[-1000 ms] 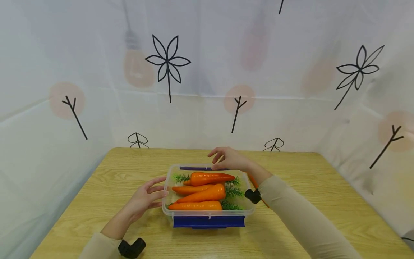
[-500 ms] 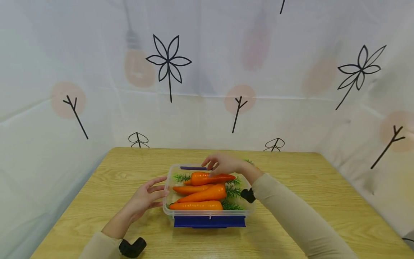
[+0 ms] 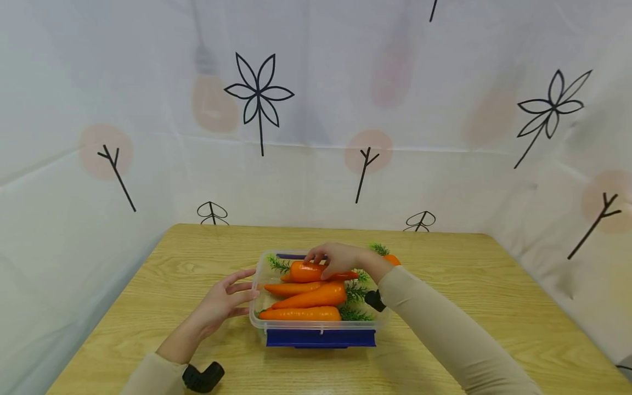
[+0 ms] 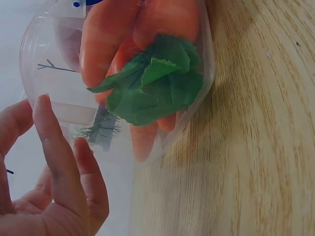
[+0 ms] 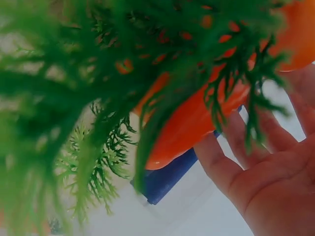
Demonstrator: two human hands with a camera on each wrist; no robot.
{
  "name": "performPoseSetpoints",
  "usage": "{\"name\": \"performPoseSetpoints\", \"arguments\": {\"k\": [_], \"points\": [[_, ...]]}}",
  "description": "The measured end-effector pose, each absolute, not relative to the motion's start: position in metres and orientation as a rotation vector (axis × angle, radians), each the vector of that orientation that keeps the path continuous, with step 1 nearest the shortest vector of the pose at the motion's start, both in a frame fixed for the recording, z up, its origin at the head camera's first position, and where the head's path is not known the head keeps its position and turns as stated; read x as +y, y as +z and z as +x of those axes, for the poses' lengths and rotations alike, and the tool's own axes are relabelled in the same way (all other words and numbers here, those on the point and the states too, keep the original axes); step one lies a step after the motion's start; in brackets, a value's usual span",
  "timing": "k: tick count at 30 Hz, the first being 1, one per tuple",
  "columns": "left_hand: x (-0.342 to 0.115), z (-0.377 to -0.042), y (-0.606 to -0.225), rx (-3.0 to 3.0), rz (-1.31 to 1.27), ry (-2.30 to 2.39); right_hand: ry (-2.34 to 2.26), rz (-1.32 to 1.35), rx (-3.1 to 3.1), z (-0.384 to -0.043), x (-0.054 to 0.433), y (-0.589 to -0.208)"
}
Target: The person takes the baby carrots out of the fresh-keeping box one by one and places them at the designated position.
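Observation:
A clear plastic box (image 3: 321, 325) with blue latch flaps stands on the table, filled with several orange carrots that have green tops. My right hand (image 3: 340, 258) reaches over the box and grips the farthest carrot (image 3: 300, 271), thumb on its near side and fingers over its far side. In the right wrist view, blurred green fronds (image 5: 54, 93) cover much of the scene beside the fingers. My left hand (image 3: 217, 307) rests its fairly straight fingers at the box's left wall. Through that wall, the left wrist view shows carrots and a green leafy piece (image 4: 152, 83).
Another carrot (image 3: 392, 259) lies on the table behind the right forearm, partly hidden. The wooden table (image 3: 173, 274) ends at a white patterned cloth (image 3: 306, 181) at the back and sides. A dark cable (image 3: 623, 367) shows at the right edge.
My right hand has moved from the box's far rim nearer and down onto the farthest carrot, whose leafy end has shifted slightly. The left hand stays at the wall.

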State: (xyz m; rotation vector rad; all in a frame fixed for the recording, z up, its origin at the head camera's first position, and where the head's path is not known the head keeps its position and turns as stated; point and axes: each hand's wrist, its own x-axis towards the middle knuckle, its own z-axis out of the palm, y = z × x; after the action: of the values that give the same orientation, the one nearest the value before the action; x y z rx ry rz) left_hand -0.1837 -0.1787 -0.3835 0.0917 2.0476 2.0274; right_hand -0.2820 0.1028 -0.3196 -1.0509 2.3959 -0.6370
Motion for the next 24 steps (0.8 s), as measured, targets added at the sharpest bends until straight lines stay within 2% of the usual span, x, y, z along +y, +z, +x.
{"name": "performPoseSetpoints", "arguments": {"k": [13, 24], "points": [[-0.181, -0.184, -0.385, 2.055, 0.154, 2.020, -0.559, -1.051, 2.415, -0.280, 0.103, -0.318], [-0.179, -0.184, -0.384, 2.070, 0.109, 2.024, -0.738, -1.003, 2.400, -0.276, 0.111, -0.309]]}}
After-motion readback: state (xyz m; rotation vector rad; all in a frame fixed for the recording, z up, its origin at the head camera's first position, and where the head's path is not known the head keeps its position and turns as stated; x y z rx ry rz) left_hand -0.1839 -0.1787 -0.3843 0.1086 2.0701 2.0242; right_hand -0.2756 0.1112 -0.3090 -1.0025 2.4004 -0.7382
